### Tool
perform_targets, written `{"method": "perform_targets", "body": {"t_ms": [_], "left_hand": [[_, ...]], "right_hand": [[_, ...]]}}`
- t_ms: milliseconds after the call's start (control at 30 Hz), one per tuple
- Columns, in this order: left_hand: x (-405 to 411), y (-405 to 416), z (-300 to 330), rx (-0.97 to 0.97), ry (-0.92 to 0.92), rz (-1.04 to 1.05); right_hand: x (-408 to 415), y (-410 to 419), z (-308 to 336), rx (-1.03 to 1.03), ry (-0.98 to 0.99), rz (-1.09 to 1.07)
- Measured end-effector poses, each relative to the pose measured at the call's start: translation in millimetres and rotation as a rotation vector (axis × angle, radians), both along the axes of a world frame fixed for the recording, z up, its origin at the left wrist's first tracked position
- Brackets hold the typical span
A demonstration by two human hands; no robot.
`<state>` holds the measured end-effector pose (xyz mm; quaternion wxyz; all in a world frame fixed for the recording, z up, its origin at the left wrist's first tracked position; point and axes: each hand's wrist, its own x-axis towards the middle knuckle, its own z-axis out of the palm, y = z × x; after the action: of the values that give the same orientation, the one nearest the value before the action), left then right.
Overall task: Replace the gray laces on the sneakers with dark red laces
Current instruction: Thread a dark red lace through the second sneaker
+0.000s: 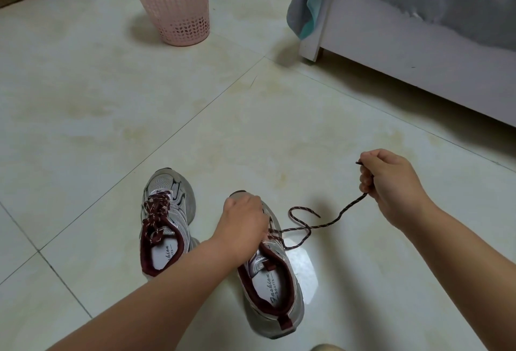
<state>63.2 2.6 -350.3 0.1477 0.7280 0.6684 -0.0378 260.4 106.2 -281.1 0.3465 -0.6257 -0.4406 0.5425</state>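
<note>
Nearest, the right sneaker (269,289) is sitting half-laced on the floor (111,127); the left hand (243,216) is pressing its tongue area, grip unclear, while the right hand (388,180) is pinching the dark red lace (329,220). Left sneaker (166,219) looks finished.

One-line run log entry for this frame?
stage: lacing right sneaker | left sneaker: laced dark red | left hand: on right sneaker | right hand: pulling dark red lace
</note>
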Motion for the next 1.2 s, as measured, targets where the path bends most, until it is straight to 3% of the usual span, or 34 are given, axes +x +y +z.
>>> {"method": "perform_targets", "body": {"t_ms": [100, 267, 300, 400, 500, 567, 700, 800, 900, 1033, 1200], "left_hand": [[2.0, 2.6, 3.9, -0.075, -0.088, 0.072], [-12.8, 3.7, 28.4, -0.436, -0.801, 0.249], [-17.3, 3.1, 36.1, -0.453, -0.874, 0.256], [-30.7, 4.4, 61.0, -0.371, -1.009, 0.342], [-51.6, 8.4, 81.2, -0.173, -1.478, 0.682], [-71.3, 9.0, 89.9, -0.040, -1.569, 0.848], [-104.6, 3.1, 83.4, 0.090, -1.265, 1.050], [-109.9, -3.1, 58.6, 0.068, -0.799, 1.145], [-91.2, -13.8, 42.1, -0.063, -0.378, 1.054], [-56.1, -28.5, 30.8, -0.163, -0.156, 0.809], [-20.4, -30.6, 18.5, -0.039, -0.239, 0.465]], "right_hand": [[-0.5, -0.5, -6.1, -0.020, -0.008, -0.008], [-1.6, -1.0, -16.4, -0.035, -0.071, 0.012], [-1.9, -1.3, -18.1, -0.035, -0.089, 0.022], [-2.9, -3.6, -23.7, -0.022, -0.165, 0.076], [-4.8, -8.6, -30.7, 0.027, -0.266, 0.181], [-8.1, -13.7, -35.2, 0.052, -0.319, 0.278], [-24.8, -28.2, -41.2, 0.106, -0.414, 0.513], [-41.5, -41.5, -47.0, 0.142, -0.487, 0.667], [-52.0, -52.7, -54.8, 0.214, -0.558, 0.790], [-61.1, -58.4, -59.4, 0.291, -0.635, 0.892], [-68.3, -55.5, -61.9, 0.334, -0.704, 0.960]]}}
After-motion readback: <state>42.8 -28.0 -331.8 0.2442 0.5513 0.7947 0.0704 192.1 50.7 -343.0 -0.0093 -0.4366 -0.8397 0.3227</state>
